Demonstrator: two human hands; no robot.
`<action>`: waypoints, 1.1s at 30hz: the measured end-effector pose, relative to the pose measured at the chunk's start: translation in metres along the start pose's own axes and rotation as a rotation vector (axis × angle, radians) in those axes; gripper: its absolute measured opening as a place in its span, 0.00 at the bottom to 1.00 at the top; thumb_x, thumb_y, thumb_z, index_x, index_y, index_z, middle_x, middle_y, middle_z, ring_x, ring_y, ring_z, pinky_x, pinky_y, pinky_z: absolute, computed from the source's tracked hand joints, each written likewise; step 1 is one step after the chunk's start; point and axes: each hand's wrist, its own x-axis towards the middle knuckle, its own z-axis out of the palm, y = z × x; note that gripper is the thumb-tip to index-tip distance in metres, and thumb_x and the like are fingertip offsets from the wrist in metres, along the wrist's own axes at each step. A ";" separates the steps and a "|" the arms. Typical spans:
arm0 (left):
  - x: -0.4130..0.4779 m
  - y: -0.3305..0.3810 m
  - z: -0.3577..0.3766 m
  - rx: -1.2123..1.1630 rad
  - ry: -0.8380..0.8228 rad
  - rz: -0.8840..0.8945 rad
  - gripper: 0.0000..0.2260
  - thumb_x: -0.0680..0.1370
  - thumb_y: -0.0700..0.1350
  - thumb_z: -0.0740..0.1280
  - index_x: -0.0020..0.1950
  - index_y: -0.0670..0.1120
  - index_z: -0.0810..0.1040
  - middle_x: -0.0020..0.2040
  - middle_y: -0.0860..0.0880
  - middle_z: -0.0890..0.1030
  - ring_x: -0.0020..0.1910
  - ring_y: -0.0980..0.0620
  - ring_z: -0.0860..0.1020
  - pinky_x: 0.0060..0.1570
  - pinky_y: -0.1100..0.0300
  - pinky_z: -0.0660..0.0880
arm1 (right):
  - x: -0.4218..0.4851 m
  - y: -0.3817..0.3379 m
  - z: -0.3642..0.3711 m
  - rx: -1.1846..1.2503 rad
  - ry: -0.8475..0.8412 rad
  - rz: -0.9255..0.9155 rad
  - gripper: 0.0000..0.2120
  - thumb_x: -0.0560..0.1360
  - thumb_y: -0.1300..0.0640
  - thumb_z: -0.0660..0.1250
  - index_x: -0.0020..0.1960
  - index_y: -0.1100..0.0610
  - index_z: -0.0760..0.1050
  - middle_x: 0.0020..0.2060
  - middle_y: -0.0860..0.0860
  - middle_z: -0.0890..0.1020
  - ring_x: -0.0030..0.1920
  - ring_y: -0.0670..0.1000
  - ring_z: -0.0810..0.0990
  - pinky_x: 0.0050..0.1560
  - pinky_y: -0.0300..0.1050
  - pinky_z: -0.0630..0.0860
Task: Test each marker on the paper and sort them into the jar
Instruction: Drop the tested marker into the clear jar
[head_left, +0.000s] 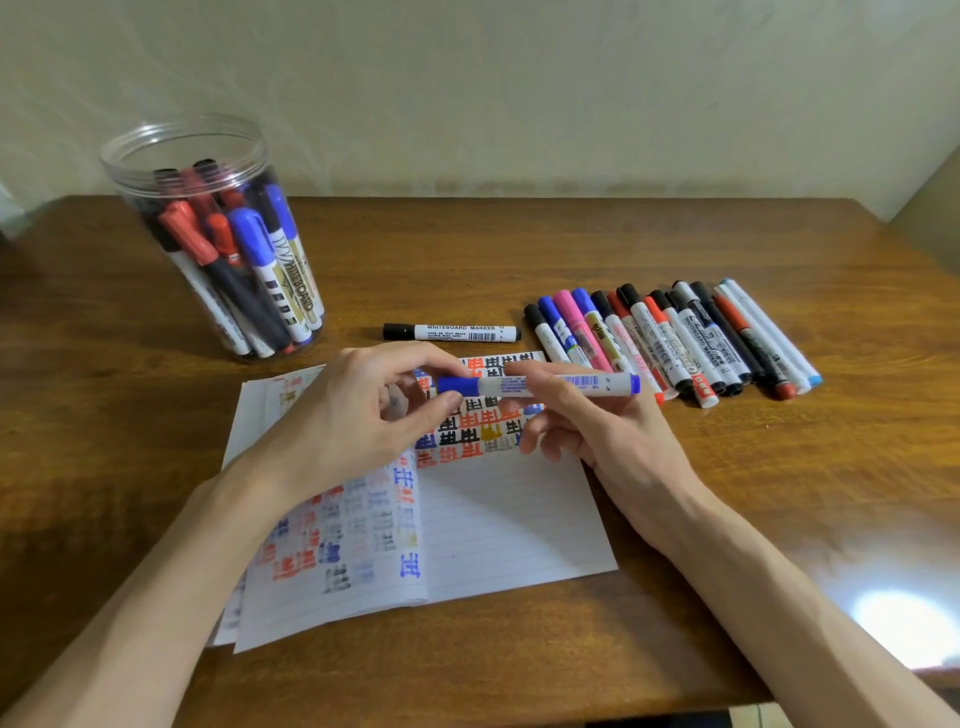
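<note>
Nearest me, at six o'clock, two bare forearms reach in from the lower edge over the brown wooden surface (753, 493). Between them lies the lined paper (509, 519), several loose sheets overlapping. Its left half and far end are crowded with small test marks in red, blue, black and a little yellow, while the near right part is bare lines.

Above the far end of the paper, at the middle of my view, both hands hold one blue marker (550, 385) level, lying from nine to three o'clock and clear of the sheet. The left grip (358, 415) is clamped on its blue cap (457, 385), thumb below and forefinger above. The right grip (597, 431) is closed round the white barrel, with the blue tail end poking out toward three o'clock. I cannot tell whether the cap is seated or loosened.

Just past the hands, at twelve o'clock, a lone black marker (452, 332) lies flat on the wood. At two o'clock a row of capped markers (675, 338) lies side by side, touching, in black, blue, pink and red. Farther off, at ten o'clock, the clear jar (171, 150) stands upright and lidless, holding a bundle of red, blue and black markers. Behind everything runs a pale wall (519, 78).
</note>
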 end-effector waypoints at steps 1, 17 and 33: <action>0.000 -0.001 0.000 -0.003 0.000 -0.006 0.17 0.75 0.59 0.65 0.62 0.58 0.79 0.54 0.64 0.80 0.51 0.61 0.82 0.42 0.56 0.84 | 0.000 -0.002 -0.002 -0.035 -0.015 -0.003 0.14 0.78 0.50 0.72 0.60 0.54 0.86 0.42 0.55 0.88 0.38 0.49 0.82 0.39 0.40 0.78; 0.002 -0.016 -0.003 0.126 0.165 0.056 0.11 0.82 0.53 0.63 0.62 0.52 0.75 0.54 0.59 0.81 0.53 0.61 0.82 0.43 0.66 0.81 | 0.060 -0.050 -0.005 -0.674 -0.257 -0.214 0.11 0.75 0.52 0.79 0.55 0.54 0.88 0.42 0.47 0.89 0.40 0.47 0.88 0.33 0.37 0.79; 0.008 -0.015 -0.001 0.129 0.322 0.105 0.07 0.83 0.39 0.66 0.59 0.44 0.82 0.43 0.63 0.78 0.45 0.60 0.79 0.41 0.66 0.76 | 0.059 -0.017 0.007 -0.457 -0.229 -0.356 0.06 0.78 0.55 0.75 0.51 0.58 0.84 0.45 0.46 0.89 0.44 0.48 0.88 0.37 0.37 0.82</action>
